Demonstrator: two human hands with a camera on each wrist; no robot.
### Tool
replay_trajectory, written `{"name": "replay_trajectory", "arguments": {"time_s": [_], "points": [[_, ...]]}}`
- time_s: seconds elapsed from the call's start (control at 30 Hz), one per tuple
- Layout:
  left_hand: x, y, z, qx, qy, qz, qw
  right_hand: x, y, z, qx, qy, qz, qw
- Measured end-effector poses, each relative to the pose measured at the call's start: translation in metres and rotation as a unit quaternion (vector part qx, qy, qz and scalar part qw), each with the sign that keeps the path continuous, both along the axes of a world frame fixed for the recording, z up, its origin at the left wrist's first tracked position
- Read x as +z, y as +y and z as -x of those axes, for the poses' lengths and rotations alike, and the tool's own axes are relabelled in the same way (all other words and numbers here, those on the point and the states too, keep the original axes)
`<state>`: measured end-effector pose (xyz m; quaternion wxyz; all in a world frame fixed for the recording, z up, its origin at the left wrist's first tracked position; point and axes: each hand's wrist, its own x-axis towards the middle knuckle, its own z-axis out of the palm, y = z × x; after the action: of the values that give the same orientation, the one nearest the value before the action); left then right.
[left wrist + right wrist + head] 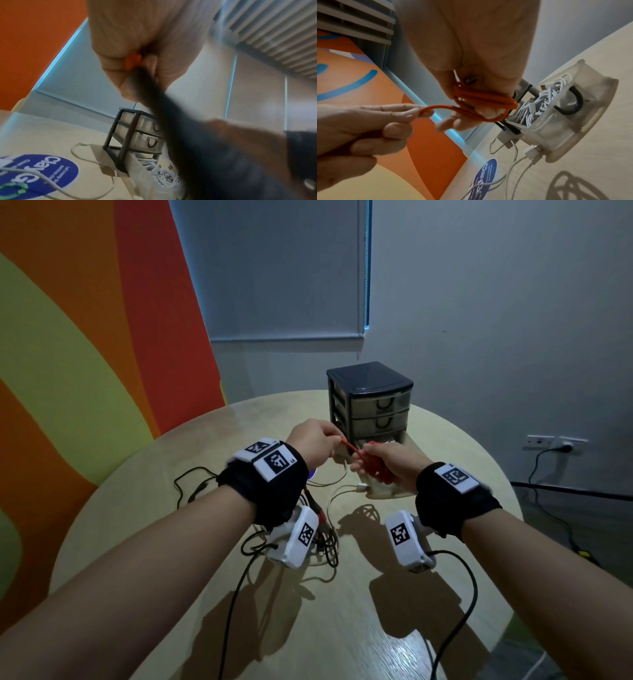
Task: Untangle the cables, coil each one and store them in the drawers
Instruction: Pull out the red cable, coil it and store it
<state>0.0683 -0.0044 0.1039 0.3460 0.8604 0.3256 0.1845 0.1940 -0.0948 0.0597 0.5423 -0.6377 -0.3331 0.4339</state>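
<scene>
Both hands are raised above the round table [342, 628], in front of the small black drawer unit [371, 402]. My right hand [387, 462] grips a coil of red cable [481, 102] wound into several loops. My left hand [318, 445] pinches the free end of that red cable [436, 108] between thumb and fingertips, a short span stretched between the hands. The bottom drawer [556, 121] is pulled out and holds coiled white cables [539, 102]. A tangle of black cables [308, 539] lies on the table under my left wrist.
A loose white cable [342, 494] with a white plug lies in front of the drawer. A blue round sticker [42, 174] marks the tabletop. The two upper drawers [380, 412] are closed. A black lead runs from my right wrist camera off the table's near edge.
</scene>
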Motion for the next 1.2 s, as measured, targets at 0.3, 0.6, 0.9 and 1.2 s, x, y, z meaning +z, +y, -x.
{"name": "replay_trajectory", "arguments": {"time_s": [0.3, 0.6, 0.9, 1.2], "points": [[-0.004, -0.002, 0.001, -0.11, -0.02, -0.075, 0.991, -0.002, -0.013, 0.001, 0.142, 0.105, 0.013, 0.984], [-0.013, -0.009, 0.0, -0.175, -0.047, 0.135, 0.974, 0.009, -0.013, -0.006, 0.21, 0.286, -0.137, 0.925], [-0.024, -0.009, -0.009, -0.077, -0.081, 0.179, 0.977, 0.017, -0.008, 0.007, 0.031, 0.056, -0.088, 0.994], [-0.026, -0.007, -0.005, -0.073, -0.023, 0.0, 0.997, 0.026, -0.012, 0.011, 0.042, 0.09, -0.048, 0.994]]}}
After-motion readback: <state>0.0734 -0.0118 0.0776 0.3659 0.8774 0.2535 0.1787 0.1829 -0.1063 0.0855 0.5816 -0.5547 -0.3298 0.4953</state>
